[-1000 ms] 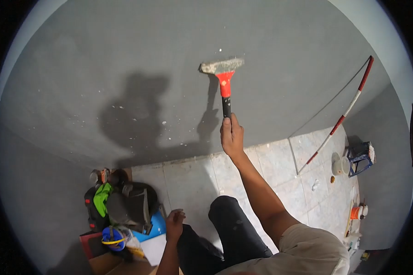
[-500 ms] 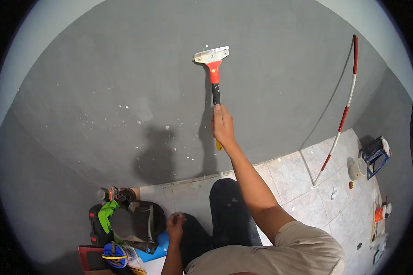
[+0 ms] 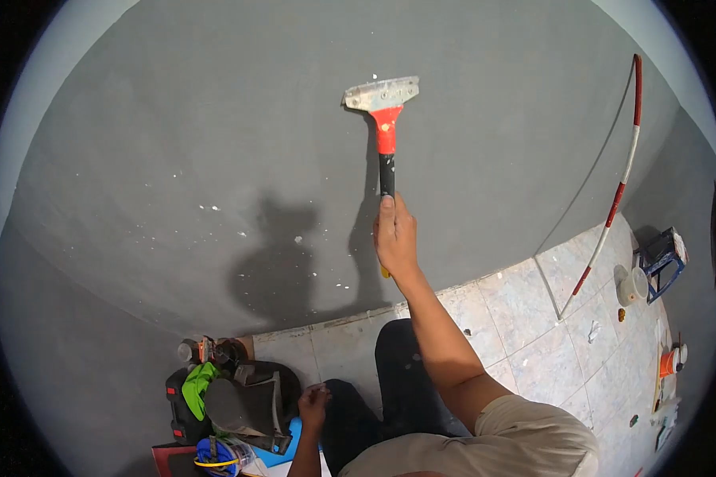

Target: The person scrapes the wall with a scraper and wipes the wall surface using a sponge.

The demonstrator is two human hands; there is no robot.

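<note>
Long-handled scraper up against the gray wall.
Right hand closed around its black grip; left hand loosely curled near the knee, its contents unclear.

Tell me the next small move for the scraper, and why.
Probably nudge the scraper slightly up the wall: a white speck shows just above its blade, and the right hand grips the handle with the blade end uppermost.
</note>
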